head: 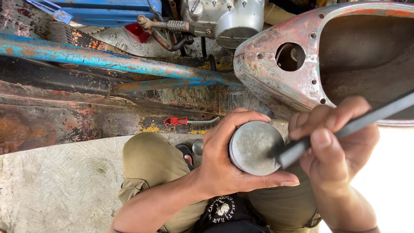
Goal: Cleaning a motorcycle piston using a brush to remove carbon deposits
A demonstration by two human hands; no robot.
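The left hand (224,159) cups a round grey metal piston (252,146); the right hand (334,142) pinches a dark flat tool (345,127), possibly a file, against its top.

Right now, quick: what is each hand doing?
Left hand: closed around a round grey piston, crown facing up.
Right hand: closed on a dark flat file, its tip resting on the piston crown.

Swirl-textured concrete floor (51,190), pale, daylit. Rusted metal plates (51,116) far left; flaking blue frame tube (108,60) across them. Far right, possibly a worn fuel tank (276,82).
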